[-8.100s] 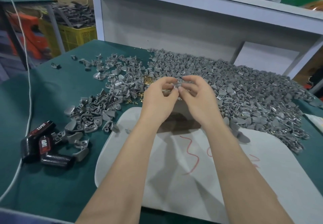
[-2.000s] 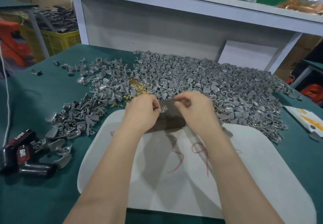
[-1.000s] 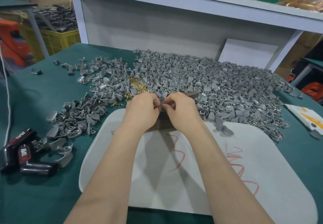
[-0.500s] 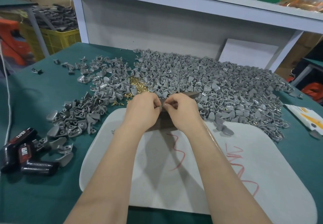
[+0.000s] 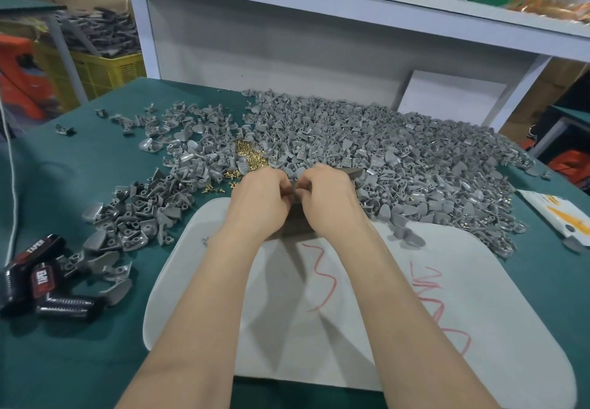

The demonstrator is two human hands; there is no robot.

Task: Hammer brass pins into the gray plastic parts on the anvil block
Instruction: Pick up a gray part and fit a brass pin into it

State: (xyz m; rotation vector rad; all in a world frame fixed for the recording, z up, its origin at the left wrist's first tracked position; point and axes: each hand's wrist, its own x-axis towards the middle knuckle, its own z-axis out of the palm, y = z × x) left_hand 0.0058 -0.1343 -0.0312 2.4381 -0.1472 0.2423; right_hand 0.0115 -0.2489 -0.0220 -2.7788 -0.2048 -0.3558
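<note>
My left hand (image 5: 260, 201) and my right hand (image 5: 329, 204) meet fingertip to fingertip over the dark anvil block (image 5: 295, 222), which they mostly hide. Both have curled fingers and pinch a small gray plastic part (image 5: 295, 185) between them. Whether a pin is there too is hidden. Loose brass pins (image 5: 250, 155) lie in a small heap just beyond my left hand. A large pile of gray plastic parts (image 5: 399, 159) spreads behind and to the right. The black hammer (image 5: 48, 284), with red labels and a ribbed grip, lies untouched at the left.
The block stands at the far edge of a white mat (image 5: 351, 329) with red scribbles, on a green table (image 5: 79, 360). A smaller heap of gray parts (image 5: 143, 214) lies left of the mat. A white shelf unit (image 5: 287, 41) closes the back, and a white-and-yellow packet (image 5: 562, 217) lies at the right.
Two seconds ago my hands were apart over the block; my right hand moved left to meet my left. Over the last second they have stayed together with hardly any movement.
</note>
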